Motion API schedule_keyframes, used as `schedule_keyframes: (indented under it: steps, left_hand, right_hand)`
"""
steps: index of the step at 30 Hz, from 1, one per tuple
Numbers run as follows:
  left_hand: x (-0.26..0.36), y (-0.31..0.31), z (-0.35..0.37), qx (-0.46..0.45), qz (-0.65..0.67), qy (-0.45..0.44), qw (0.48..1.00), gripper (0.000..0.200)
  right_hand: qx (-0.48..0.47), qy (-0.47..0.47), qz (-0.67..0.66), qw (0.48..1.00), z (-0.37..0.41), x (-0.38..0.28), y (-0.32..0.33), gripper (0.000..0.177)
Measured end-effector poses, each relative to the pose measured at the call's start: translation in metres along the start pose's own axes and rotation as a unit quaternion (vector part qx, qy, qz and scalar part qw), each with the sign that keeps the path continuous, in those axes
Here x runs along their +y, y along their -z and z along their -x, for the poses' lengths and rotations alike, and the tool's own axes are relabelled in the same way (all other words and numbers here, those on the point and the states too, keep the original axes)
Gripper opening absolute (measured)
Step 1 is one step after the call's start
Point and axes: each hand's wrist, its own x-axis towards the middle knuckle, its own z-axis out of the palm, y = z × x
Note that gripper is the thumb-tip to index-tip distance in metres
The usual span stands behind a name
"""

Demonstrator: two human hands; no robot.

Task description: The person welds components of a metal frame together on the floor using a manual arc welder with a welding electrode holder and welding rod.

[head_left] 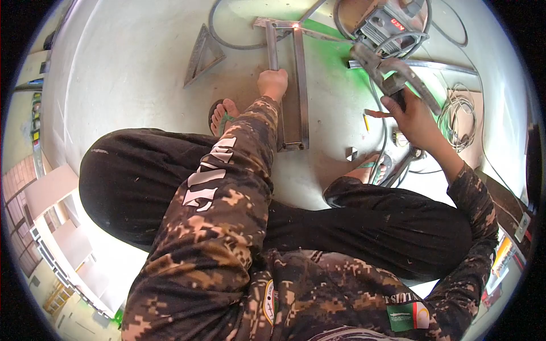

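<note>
My left hand point(273, 84) is closed round the left bar of a narrow rectangular metal frame point(302, 91) that lies on the floor. At the frame's top end a small bright glow point(296, 25) shows at a corner. On the right, my right hand point(416, 117) grips the handle of a welding electrode holder point(392, 77), its fingers partly hidden behind it. A thin rod or cable near the holder's head reaches toward the glowing corner.
A welding machine point(387, 24) with a red display stands at the top right, cables around it. A metal bar point(432, 66) lies below it. A triangular metal piece point(203, 55) is at the left. Coiled cable point(456, 122) and a yellow stick point(367, 123) lie right.
</note>
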Motion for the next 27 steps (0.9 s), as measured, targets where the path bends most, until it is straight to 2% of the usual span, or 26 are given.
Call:
schedule_keyframes:
  steps: [1,2,3,6,7,8,9,10,11,12,13,14,15,17,18,20,21,22,23,24,25,27]
  left_hand:
    - [0.002,0.002,0.004,0.003,0.035,0.021,0.999,0.044]
    - [0.003,0.002,0.007,0.006,0.069,0.042,0.997,0.044]
    - [0.002,0.002,0.009,0.006,0.07,0.043,0.997,0.044]
    - [0.004,0.004,0.011,0.025,0.076,0.032,0.996,0.044]
    - [0.003,0.004,0.01,0.02,0.054,0.026,0.998,0.043]
    - [0.004,0.005,0.01,0.015,0.033,0.018,0.999,0.043]
    - [0.011,0.011,0.015,0.011,0.031,0.017,0.999,0.043]
    - [0.018,0.017,0.021,-0.002,0.076,0.058,0.995,0.041]
    - [0.022,0.02,0.025,-0.015,0.121,0.101,0.987,0.039]
    - [0.019,0.015,0.02,-0.016,0.122,0.101,0.987,0.039]
    - [0.01,0.005,0.009,-0.005,0.098,0.097,0.99,0.038]
    - [0.001,-0.005,-0.001,0.006,0.075,0.092,0.993,0.036]
    - [-0.001,-0.005,0.0,0.007,0.076,0.095,0.993,0.036]
    - [-0.004,-0.009,0.0,0.011,0.086,0.098,0.991,0.037]
    - [-0.002,-0.008,0.0,0.013,0.092,0.097,0.991,0.038]
    - [0.0,-0.005,0.001,0.015,0.075,0.084,0.993,0.04]
    - [0.003,-0.001,0.004,0.018,0.058,0.074,0.995,0.041]
    - [0.004,0.001,0.005,0.021,0.04,0.065,0.997,0.042]
    - [0.004,0.001,0.006,0.031,0.047,0.082,0.995,0.044]
    - [-0.007,-0.011,-0.006,0.031,0.047,0.082,0.995,0.044]
    - [-0.019,-0.021,-0.019,0.006,0.01,0.017,1.0,0.044]
    - [-0.027,-0.025,-0.024,-0.018,-0.026,-0.049,0.998,0.043]
  right_hand:
    - [-0.028,-0.113,-0.183,0.976,-0.002,-0.004,0.002,0.044]
    - [-0.056,-0.22,-0.358,0.906,-0.003,-0.008,0.003,0.045]
    - [-0.088,-0.265,-0.403,0.872,-0.008,0.002,0.005,0.049]
    - [-0.121,-0.25,-0.343,0.897,-0.005,-0.006,0.014,0.046]
    - [-0.049,-0.184,-0.187,0.964,-0.004,0.002,0.002,0.042]
    - [-0.048,-0.186,-0.189,0.963,-0.002,0.008,0.0,0.042]
    - [-0.02,-0.042,-0.058,0.997,0.001,0.014,0.001,0.041]
    - [0.008,0.103,0.076,0.992,0.003,0.017,0.001,0.039]
    - [-0.013,0.052,0.073,0.996,0.003,0.007,0.007,0.04]
    - [-0.05,-0.022,0.147,0.988,0.004,-0.004,0.011,0.039]
    - [-0.041,-0.015,-0.006,0.999,0.004,0.01,-0.001,0.04]
    - [-0.032,-0.007,-0.158,0.987,0.003,0.023,-0.012,0.042]
    - [-0.092,-0.143,-0.085,0.982,-0.001,0.006,0.004,0.043]
    - [-0.1,-0.207,-0.245,0.942,-0.005,-0.002,0.013,0.044]
    - [-0.073,-0.205,-0.319,0.923,-0.007,-0.007,0.015,0.044]
    - [-0.064,-0.199,-0.27,0.94,-0.006,-0.007,0.018,0.047]
    - [-0.015,-0.094,-0.156,0.983,-0.004,0.008,0.009,0.047]
    - [0.033,0.013,-0.038,0.999,-0.003,0.016,0.005,0.047]
    - [-0.009,-0.016,-0.065,0.998,-0.002,0.016,0.006,0.048]
    - [-0.009,-0.016,-0.066,0.998,-0.001,0.013,0.006,0.048]
    - [-0.008,-0.01,-0.04,0.999,0.0,0.009,0.007,0.047]
    - [-0.008,-0.003,-0.013,1.0,0.002,0.009,0.005,0.047]
